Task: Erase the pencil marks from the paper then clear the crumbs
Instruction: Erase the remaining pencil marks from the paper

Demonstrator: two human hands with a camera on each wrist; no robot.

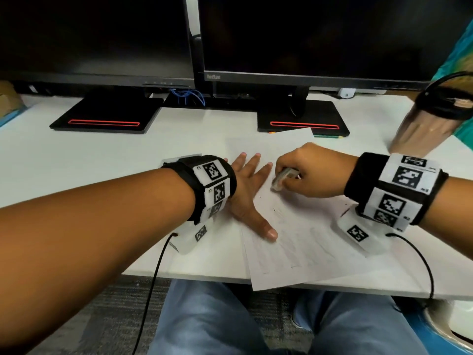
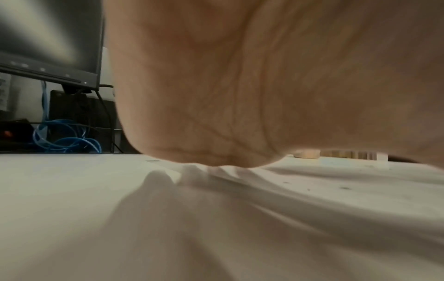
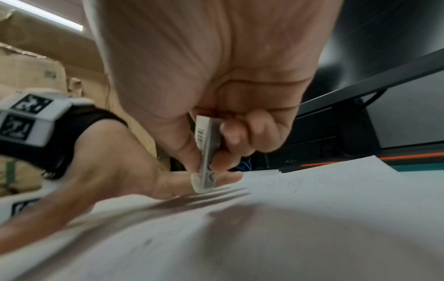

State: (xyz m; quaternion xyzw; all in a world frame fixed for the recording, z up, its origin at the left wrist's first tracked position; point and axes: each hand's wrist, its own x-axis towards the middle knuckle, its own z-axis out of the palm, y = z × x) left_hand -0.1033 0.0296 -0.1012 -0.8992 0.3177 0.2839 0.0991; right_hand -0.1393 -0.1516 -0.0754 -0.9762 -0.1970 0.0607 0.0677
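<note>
A white sheet of paper (image 1: 302, 242) with faint pencil marks lies on the white desk (image 1: 76, 160), its near corner hanging over the front edge. My left hand (image 1: 249, 193) lies flat on the paper's left part, fingers spread, pressing it down. My right hand (image 1: 309, 170) pinches a white eraser in a grey sleeve (image 1: 282, 176) between thumb and fingers. The eraser (image 3: 206, 157) points down, its tip at the paper (image 3: 312, 218) beside the left hand's fingers (image 3: 168, 182). In the left wrist view the palm (image 2: 264, 85) fills the frame above small dark crumbs (image 2: 345, 188).
Two dark monitors (image 1: 320, 34) on black bases (image 1: 302, 119) stand along the back of the desk. A blurred brownish object (image 1: 419, 129) hangs at the right. Blue cables (image 1: 189, 94) lie behind the monitors. Black wrist cables (image 1: 153, 278) run off the front edge.
</note>
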